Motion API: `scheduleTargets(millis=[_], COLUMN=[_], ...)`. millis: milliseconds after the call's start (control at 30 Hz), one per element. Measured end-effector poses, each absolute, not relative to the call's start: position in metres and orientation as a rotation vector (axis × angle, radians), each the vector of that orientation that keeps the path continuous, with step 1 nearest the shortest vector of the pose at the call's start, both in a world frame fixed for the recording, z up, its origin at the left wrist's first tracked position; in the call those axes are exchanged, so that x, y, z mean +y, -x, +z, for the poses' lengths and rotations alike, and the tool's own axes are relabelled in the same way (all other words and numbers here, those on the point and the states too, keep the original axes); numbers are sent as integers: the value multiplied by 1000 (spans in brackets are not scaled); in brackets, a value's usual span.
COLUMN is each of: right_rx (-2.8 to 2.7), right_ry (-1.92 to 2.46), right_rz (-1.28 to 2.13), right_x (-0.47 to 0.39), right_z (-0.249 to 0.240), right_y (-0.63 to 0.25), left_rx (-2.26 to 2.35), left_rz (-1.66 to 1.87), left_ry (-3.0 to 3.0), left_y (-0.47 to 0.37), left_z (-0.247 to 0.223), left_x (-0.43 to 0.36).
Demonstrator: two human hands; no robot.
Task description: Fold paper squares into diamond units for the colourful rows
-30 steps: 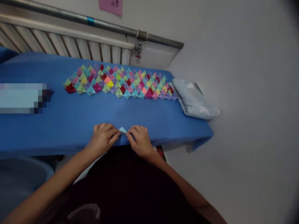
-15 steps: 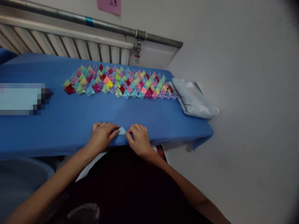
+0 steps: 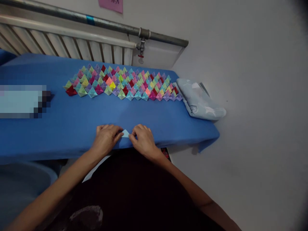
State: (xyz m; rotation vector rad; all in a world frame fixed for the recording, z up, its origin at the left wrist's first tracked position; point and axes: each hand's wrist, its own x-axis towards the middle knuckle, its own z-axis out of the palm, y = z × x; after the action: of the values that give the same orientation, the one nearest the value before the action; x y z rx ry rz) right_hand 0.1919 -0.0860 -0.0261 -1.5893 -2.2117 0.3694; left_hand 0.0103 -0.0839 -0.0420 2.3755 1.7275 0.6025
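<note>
Between my hands, a small light-blue folded paper [image 3: 125, 133] shows as a triangle with its point away from me, close to the near edge of the blue cloth [image 3: 72, 134]. My left hand [image 3: 107, 137] pinches its left corner between thumb and fingers. At the opposite corner my right hand [image 3: 143, 139] is closed, thumb against curled forefinger. The fingertips cover both ends of the paper. Farther back on the cloth stand rows of many-coloured folded paper pieces [image 3: 121, 84], packed closely together.
A folded grey-blue patterned cloth [image 3: 201, 101] lies at the right end beside the wall. Behind the table run a radiator [image 3: 72, 48] and a metal pipe [image 3: 115, 27] with a valve. At left is a blurred-out flat object [image 3: 19, 102]. Below left sits a blue rounded object [image 3: 24, 189].
Both hands stay on the light-blue paper with almost the same grip. The whole view has shifted very slightly; the rows of folded paper are unchanged.
</note>
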Motion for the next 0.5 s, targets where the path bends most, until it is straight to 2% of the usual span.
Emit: scheduleTargets(millis=[133,233,333,500], right_rx=[-2203,-2209,-2215,-2185], right_ry=[1580,1572,1561,1523], right_rz=[370,373,393,479], right_x=[-86,-86,-85,-86], right_z=[-28,-27,-26,-27], right_y=[-193,-194,-195,-197], left_rx=[1752,1574,1330,1294], left_rz=[756,826,829,773], left_ry=[-2563,-2839,-2994,-3064], left_y=[-11,-11,-7,7], left_z=[-47,-49,-50,-51], left_x=[-89,-94,-100,-111])
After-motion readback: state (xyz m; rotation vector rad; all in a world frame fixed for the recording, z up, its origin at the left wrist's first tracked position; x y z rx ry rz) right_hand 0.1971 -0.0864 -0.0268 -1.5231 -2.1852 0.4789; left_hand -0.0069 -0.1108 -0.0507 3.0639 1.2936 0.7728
